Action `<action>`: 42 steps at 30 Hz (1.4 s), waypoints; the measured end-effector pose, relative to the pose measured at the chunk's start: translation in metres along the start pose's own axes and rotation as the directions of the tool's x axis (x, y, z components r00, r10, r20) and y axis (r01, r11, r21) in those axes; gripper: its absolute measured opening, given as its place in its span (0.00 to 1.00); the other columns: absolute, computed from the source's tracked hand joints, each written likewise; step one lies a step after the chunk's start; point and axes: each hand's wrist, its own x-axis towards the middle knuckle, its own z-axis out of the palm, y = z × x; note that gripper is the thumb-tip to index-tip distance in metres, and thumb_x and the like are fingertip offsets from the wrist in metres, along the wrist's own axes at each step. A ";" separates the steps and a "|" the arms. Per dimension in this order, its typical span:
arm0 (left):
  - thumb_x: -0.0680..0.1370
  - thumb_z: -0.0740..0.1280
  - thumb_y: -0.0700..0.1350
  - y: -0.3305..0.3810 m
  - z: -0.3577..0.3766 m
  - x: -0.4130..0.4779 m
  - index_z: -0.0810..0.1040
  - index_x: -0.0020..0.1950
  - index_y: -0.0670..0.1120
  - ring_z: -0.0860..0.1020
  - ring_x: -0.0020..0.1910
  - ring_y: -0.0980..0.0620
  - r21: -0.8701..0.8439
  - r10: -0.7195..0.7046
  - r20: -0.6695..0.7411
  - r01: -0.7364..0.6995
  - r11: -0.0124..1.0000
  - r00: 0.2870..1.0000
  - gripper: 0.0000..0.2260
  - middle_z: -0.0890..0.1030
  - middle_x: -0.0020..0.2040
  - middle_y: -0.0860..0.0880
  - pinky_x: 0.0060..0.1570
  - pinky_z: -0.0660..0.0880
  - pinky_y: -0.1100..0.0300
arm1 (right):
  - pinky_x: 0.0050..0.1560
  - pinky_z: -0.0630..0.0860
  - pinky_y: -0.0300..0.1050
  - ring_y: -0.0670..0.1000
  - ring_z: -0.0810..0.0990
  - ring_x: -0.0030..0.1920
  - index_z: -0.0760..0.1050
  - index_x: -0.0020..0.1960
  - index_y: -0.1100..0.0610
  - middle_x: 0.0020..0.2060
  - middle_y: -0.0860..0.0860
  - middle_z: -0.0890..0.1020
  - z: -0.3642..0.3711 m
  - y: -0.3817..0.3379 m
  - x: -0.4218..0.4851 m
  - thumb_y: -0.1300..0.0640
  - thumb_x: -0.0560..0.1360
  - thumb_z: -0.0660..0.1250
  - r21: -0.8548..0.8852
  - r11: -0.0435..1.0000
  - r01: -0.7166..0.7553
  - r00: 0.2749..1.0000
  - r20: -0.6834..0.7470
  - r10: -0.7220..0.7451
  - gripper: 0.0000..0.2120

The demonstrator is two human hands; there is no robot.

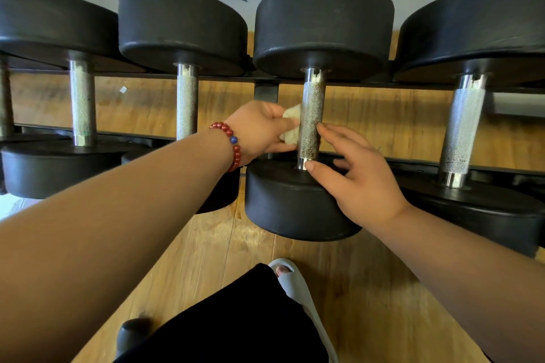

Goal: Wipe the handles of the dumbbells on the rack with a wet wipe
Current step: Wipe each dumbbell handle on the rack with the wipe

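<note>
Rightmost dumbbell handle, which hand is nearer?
Right. Right hand is left of the rightmost handle; left hand, holding the wipe, is farther left, past the neighbouring handle.

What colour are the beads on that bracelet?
Dark red, with one blue bead; the head view shows the bracelet best.

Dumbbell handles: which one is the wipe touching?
The handle second from the right, speckled brown, the only one between both hands. The left hand holds the wipe against its left side; the right hand touches its right side.
</note>
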 end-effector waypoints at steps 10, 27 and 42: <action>0.80 0.63 0.38 0.004 0.003 0.011 0.80 0.50 0.43 0.83 0.51 0.49 -0.040 0.121 -0.099 -0.125 0.991 0.988 0.06 0.83 0.51 0.41 0.51 0.80 0.57 | 0.68 0.70 0.50 0.40 0.65 0.69 0.67 0.74 0.48 0.70 0.40 0.67 0.000 0.004 0.001 0.45 0.74 0.69 -0.023 1.000 -0.001 1.000 0.009 0.001 0.30; 0.81 0.61 0.39 0.005 0.003 0.017 0.72 0.65 0.35 0.82 0.52 0.47 -0.380 0.072 0.070 -0.040 0.924 0.995 0.14 0.81 0.55 0.40 0.52 0.80 0.55 | 0.68 0.70 0.50 0.37 0.65 0.68 0.67 0.73 0.48 0.69 0.39 0.67 0.001 0.003 0.001 0.42 0.72 0.68 -0.002 1.000 -0.004 1.000 0.000 0.004 0.32; 0.81 0.62 0.47 0.020 0.013 0.036 0.77 0.58 0.41 0.82 0.53 0.50 -0.204 0.139 0.129 -0.111 0.973 0.982 0.12 0.83 0.52 0.45 0.54 0.79 0.57 | 0.67 0.71 0.49 0.34 0.65 0.66 0.67 0.73 0.47 0.68 0.38 0.67 0.001 0.004 0.000 0.44 0.72 0.69 0.021 1.000 -0.005 1.000 0.002 0.005 0.30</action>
